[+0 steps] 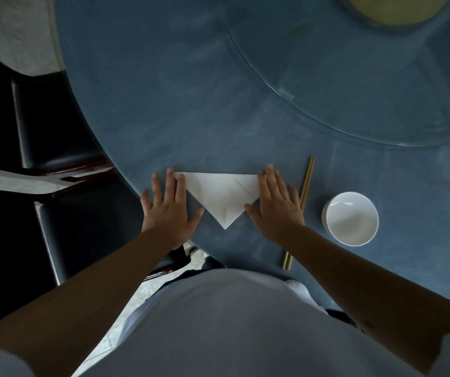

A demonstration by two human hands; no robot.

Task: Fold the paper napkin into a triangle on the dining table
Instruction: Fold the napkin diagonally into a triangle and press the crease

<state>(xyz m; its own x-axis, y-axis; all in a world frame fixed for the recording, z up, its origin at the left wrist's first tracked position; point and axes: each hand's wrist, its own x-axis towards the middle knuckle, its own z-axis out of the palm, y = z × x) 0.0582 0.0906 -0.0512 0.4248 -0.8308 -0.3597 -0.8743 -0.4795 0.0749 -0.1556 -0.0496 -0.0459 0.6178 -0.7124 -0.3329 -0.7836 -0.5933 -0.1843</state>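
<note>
A round dining table (218, 104) with a dull blue top is filling most of the view, and a clear glass turntable (354, 77) is sitting on it toward one o'clock, its curved rim catching a little light; something pale yellow-green is showing at the top edge at one o'clock, too cut off to identify. Dark padded chairs (55, 131) with reddish wooden frames are standing at nine o'clock, and a pale speckled floor (14, 36) is showing at eleven o'clock and again between the chairs and the person's light shirt at six o'clock. The paper napkin (222, 198) is lying flat on the table near its near edge, at the centre of the view, already in a triangle with its long edge toward twelve o'clock and its point toward six o'clock. The left hand (168, 210) is lying open and flat, fingers spread, with its fingertips over the napkin's nine o'clock corner; the right hand (277, 206) is likewise open and flat, pressing on the three o'clock corner, so neither hand is clasping anything. A pair of wooden chopsticks (300, 210) is lying just beside the right hand at three o'clock, partly under the forearm, and a white bowl (350, 219) is standing empty beyond them. No readable writing or brand is showing anywhere.
</note>
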